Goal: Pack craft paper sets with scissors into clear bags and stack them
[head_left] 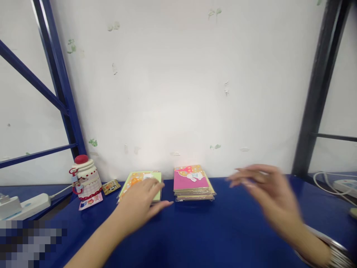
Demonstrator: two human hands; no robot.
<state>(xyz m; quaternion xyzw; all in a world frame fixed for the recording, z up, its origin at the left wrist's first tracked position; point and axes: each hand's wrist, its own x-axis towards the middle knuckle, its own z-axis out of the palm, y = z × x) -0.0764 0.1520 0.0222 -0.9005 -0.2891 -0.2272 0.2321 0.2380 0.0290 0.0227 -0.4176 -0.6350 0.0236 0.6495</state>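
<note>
Blue table (200, 230) | left hand (136, 206) on green stack (155, 179) | right hand (264, 186) near pink stack (191, 182)

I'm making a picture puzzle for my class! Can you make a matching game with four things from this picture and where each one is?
Things:
1. White jar with a red lid
2. Pink-covered stack of cards
3. Pale green card pile
4. White power strip

Places:
A. Under the left hand
B. At the far left
C. Beside a small gold packet
D. Left of the raised right hand

Pairs: 1-C, 2-D, 3-A, 4-B
</note>
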